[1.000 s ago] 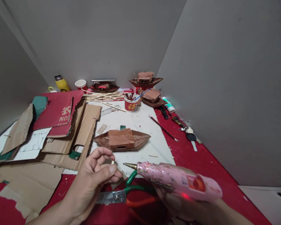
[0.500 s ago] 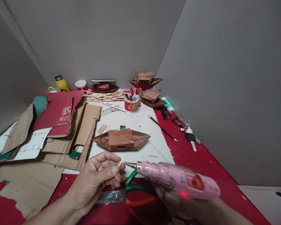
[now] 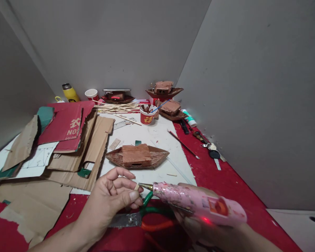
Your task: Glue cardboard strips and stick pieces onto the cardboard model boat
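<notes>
My left hand (image 3: 115, 196) pinches a small pale piece (image 3: 137, 188), wood or card, between thumb and fingers. Wrapped round a pink hot glue gun (image 3: 189, 199) is my right hand (image 3: 196, 227), mostly hidden beneath it. The gun's metal nozzle points left and sits right at the pale piece; I cannot tell whether they touch. A red light glows on its body. Under both hands lie scissors (image 3: 157, 224) with green and orange handles. Just beyond, a brown model boat (image 3: 136, 156) with a covered cabin rests on white paper (image 3: 170, 140).
At left is a pile of cut cardboard (image 3: 99, 140). Wooden sticks (image 3: 115, 107), a red paper cup (image 3: 147, 119) and more model boats (image 3: 164, 91) stand at the back. A pencil (image 3: 182, 143) and keys (image 3: 214, 154) lie to the right, beside the grey wall (image 3: 252, 105).
My left hand's fingers have shifted, its index finger lifting away while the thumb keeps the pale piece lower down at the nozzle. The glue gun has hardly moved.
</notes>
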`<control>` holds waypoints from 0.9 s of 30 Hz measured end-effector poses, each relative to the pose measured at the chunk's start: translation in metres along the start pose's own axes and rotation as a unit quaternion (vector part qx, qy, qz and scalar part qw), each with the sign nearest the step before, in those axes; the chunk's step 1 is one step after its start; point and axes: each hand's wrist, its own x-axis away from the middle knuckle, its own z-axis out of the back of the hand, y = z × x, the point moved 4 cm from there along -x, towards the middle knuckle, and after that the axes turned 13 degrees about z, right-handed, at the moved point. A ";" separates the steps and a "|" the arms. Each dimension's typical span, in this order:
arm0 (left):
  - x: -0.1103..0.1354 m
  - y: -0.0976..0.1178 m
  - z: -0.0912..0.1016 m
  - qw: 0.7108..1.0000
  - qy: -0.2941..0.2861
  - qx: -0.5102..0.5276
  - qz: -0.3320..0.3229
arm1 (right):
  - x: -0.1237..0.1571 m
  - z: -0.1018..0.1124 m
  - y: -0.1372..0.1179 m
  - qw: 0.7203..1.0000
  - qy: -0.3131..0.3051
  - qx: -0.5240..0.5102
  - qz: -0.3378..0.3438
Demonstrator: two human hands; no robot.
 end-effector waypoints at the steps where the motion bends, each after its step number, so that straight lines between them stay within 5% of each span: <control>1: 0.000 0.000 0.000 1.000 0.001 -0.001 -0.001 | 0.000 0.001 0.001 1.000 0.003 0.004 0.006; 8: 0.002 0.002 0.000 1.000 0.021 -0.010 -0.005 | 0.004 0.003 0.014 0.998 -0.040 0.032 0.030; 19: 0.007 0.007 0.000 0.995 0.089 -0.054 -0.009 | 0.004 0.001 0.005 0.998 0.003 0.049 0.029; 27: 0.006 0.009 0.005 0.991 0.107 -0.069 -0.031 | 0.002 -0.001 0.003 0.996 -0.030 0.069 0.038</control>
